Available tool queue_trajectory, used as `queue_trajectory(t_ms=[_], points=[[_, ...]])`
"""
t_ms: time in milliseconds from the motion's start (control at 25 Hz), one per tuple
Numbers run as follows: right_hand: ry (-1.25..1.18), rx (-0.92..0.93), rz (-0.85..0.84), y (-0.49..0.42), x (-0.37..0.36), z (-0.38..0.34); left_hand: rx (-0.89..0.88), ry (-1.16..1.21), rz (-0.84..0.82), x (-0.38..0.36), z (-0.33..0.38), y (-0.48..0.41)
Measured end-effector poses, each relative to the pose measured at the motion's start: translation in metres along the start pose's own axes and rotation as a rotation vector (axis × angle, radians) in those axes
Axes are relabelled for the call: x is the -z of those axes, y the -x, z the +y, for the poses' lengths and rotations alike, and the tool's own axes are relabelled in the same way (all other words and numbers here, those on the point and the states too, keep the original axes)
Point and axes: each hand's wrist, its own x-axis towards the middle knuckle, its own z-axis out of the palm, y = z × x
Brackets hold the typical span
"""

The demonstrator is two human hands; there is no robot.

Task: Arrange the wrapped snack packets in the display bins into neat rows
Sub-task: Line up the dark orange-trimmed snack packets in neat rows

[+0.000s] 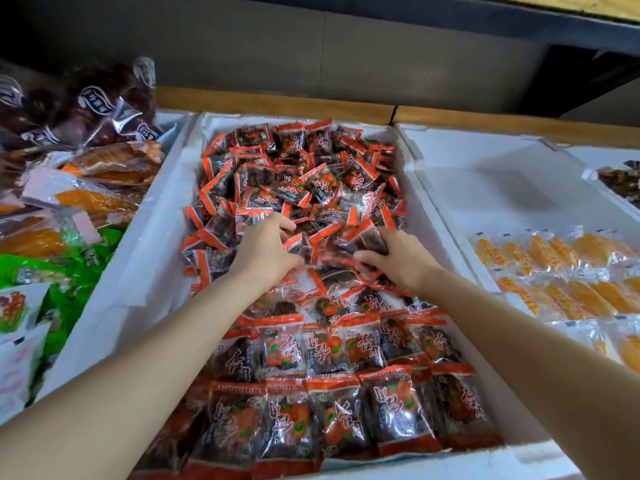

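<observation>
On your far left, a bin (104, 188) holds loose bags of orange dried fruit and green packets, with dark sweets piled behind. Next comes the white foam bin (138, 271) you are working in. It is full of red-and-black snack packets (294, 188) — the far half is a jumbled heap, while the near half already lies in two tidy rows (332, 403), labels up.

Your left hand (266, 254) reaches into the middle of the heap, fingers curled loosely over the packets; whether it actually grips one cannot be told. Your right hand (398, 261), just beside it, is half closed with fingers and thumb pinching a single packet (367, 237) that tilts up from the pile.

To do this step well, lift that packet clear, turn it label-up and lay it against the far edge of the nearest finished row, overlapping like its neighbours. Use the left hand to hold back the heap so it does not spill onto the rows.

To the right, another white bin (491, 188) is mostly bare, with yellow-orange packets (561, 271) in rows at its near side.
</observation>
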Motion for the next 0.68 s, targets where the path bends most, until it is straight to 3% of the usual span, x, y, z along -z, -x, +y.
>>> queue_trajectory(t_ms=[200, 320, 400, 480, 560, 680], points=[[-0.274, -0.061, 0.184, 0.029, 0.028, -0.014, -0.165, 0.125, 0.178, 0.023, 0.018, 0.013], [-0.575, -0.131, 0.095, 0.072, 0.048, -0.017, -0.116, 0.334, 0.137, 0.029, 0.04, 0.04], [-0.571, -0.132, 0.021, 0.102, 0.058, -0.017, -0.055, 0.42, 0.059, 0.021, 0.052, 0.062], [-0.375, -0.091, 0.049, 0.126, 0.065, -0.011, 0.002, 0.478, 0.007, 0.009, 0.06, 0.081], [0.089, -0.019, 0.094, 0.138, 0.069, -0.002, 0.062, 0.549, -0.022, -0.004, 0.066, 0.093], [0.489, -0.023, -0.046, 0.154, 0.066, 0.003, 0.159, 0.583, -0.132, -0.019, 0.081, 0.108]])
